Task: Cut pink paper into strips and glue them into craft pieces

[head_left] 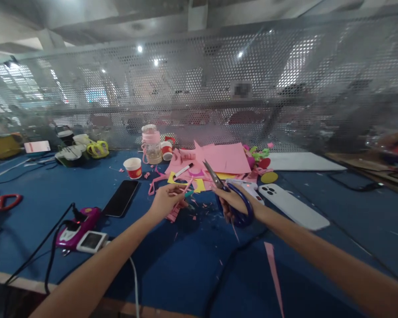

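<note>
My left hand is closed, pinching a piece of pink paper that looks cut into strips. A small teal item shows at its fingertips; what it is I cannot make out. My right hand grips a pair of scissors by dark blue handles, the blades pointing up and away to the left. Below that hand hangs or lies a thin pink sliver. Just beyond both hands lies a heap of pink paper sheets, with a white marker and yellow paper pieces on it.
A black phone, a paper cup and a pink-topped bottle stand left of the heap. Nearer left is a purple power strip with cables. A white phone lies right, a long pink strip in front. Perforated metal screen behind.
</note>
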Action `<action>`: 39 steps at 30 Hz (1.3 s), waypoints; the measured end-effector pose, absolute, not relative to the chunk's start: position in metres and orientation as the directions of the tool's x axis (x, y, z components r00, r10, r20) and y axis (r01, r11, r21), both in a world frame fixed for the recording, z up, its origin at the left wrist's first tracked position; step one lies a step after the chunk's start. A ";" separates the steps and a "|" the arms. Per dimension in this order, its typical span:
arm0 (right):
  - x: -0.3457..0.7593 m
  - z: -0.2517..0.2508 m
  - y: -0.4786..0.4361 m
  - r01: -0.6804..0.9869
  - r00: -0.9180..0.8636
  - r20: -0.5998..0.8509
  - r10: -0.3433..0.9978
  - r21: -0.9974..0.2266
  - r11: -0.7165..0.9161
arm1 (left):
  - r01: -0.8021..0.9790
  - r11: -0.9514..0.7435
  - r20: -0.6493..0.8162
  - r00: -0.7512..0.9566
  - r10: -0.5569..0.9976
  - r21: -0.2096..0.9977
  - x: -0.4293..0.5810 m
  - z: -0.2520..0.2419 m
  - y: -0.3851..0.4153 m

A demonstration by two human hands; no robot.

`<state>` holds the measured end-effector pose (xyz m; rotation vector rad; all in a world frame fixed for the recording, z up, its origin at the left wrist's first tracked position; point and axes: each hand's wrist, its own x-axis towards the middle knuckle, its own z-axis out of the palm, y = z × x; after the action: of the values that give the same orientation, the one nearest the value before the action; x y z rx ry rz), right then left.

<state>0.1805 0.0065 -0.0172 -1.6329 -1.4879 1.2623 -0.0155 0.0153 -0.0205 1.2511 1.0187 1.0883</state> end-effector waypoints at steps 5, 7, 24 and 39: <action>0.175 -0.021 -0.008 0.489 -0.057 -0.083 0.995 -0.871 -0.045 | -0.058 0.024 -0.011 0.218 0.976 0.998 -0.014 -0.019 0.013; 0.179 -0.018 -0.009 0.621 -0.035 0.100 0.994 -0.778 0.100 | -0.067 0.023 -0.008 0.223 0.975 0.997 -0.014 -0.019 0.012; 0.194 -0.022 -0.007 0.701 -0.150 0.414 0.898 -0.596 0.392 | 0.012 -0.119 0.118 0.070 0.991 0.993 -0.022 -0.021 0.019; 0.194 -0.025 -0.002 0.628 -0.122 0.023 0.992 -0.772 0.095 | 0.150 -0.201 0.197 0.043 0.980 0.968 -0.022 -0.020 0.014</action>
<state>0.1938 -0.0024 -0.0245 -1.5872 -1.8143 0.8347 -0.0219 0.0141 -0.0199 1.4869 1.1997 1.2577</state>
